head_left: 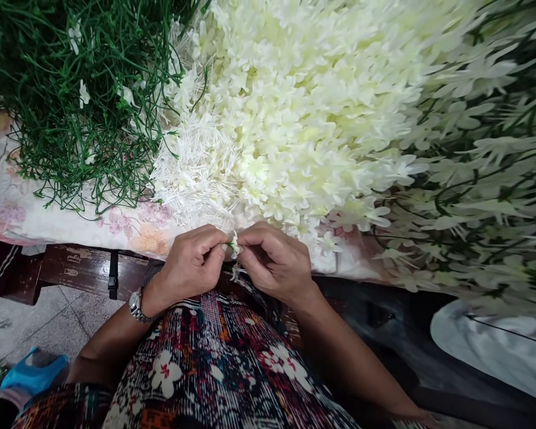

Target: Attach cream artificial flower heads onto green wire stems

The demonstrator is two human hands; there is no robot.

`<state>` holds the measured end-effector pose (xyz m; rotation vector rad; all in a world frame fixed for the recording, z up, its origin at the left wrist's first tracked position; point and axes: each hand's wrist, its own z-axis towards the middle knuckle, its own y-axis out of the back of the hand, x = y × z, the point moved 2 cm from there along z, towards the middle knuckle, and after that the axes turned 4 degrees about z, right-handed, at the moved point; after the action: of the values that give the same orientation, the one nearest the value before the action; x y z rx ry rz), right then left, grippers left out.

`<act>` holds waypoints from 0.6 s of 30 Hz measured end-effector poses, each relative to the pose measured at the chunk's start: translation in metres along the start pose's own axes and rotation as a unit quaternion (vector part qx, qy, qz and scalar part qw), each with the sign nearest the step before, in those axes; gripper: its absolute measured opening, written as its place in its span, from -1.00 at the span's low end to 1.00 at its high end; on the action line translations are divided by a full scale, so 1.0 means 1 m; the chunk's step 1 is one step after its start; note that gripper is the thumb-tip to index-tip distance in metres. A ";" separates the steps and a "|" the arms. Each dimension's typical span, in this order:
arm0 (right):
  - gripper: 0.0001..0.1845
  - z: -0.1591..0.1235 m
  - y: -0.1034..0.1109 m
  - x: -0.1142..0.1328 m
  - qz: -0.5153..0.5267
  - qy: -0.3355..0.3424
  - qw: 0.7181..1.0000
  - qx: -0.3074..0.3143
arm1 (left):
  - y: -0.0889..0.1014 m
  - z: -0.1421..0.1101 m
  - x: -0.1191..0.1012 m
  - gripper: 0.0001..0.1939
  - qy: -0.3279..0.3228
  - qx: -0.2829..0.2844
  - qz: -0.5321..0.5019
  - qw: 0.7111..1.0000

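Left hand [196,262] and right hand [277,262] meet, each grip pinched nearly closed on a tiny white-and-green artificial flower piece [234,244], likely for fine control; tangled green plastic stems [93,119] and creamy-white artificial blossoms [312,131] lie beyond, within easy reach.

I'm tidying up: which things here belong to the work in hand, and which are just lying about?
Likely in the work: small flower, pinched between left hand and right hand; green stems; white strands; pale blossoms; stemmed flowers.

Seemingly just lying about: blue plastic item; white cloth.
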<state>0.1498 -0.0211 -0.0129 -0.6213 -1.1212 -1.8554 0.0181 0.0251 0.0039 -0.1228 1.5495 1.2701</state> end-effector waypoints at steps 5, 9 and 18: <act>-0.85 -0.001 0.001 -0.001 -0.009 0.004 1.000 0.005 | -0.003 -0.002 0.001 -0.87 -0.002 -0.008 -0.010 1.000; -0.85 -0.002 0.001 -0.001 -0.009 0.008 1.000 0.003 | -0.008 -0.002 0.001 -0.86 -0.010 -0.036 -0.018 0.999; -0.86 0.001 -0.001 0.002 -0.022 0.005 1.000 -0.008 | -0.013 -0.002 -0.001 -0.88 -0.003 -0.075 -0.013 0.997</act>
<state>0.1483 -0.0210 -0.0115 -0.5998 -1.1239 -1.9046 0.0249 0.0177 -0.0041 -0.2336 1.4419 1.3648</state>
